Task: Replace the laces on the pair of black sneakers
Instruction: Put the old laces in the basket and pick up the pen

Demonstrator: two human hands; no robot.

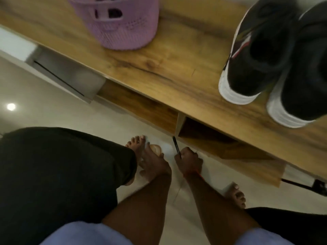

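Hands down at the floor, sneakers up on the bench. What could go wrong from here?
1. The black sneakers sit with their white heels at the wooden bench edge; a bump while rising could tip them off.
2. The right hand grips a thin black stick-like tool close to bare toes; it might poke them.

Two black sneakers [276, 55] stand together on a wooden bench [177, 64] near a pink basket [122, 23]. Below, the right hand [190, 160] grips a pen [176, 146]; the left hand [154, 163] touches a pale object [156, 149].
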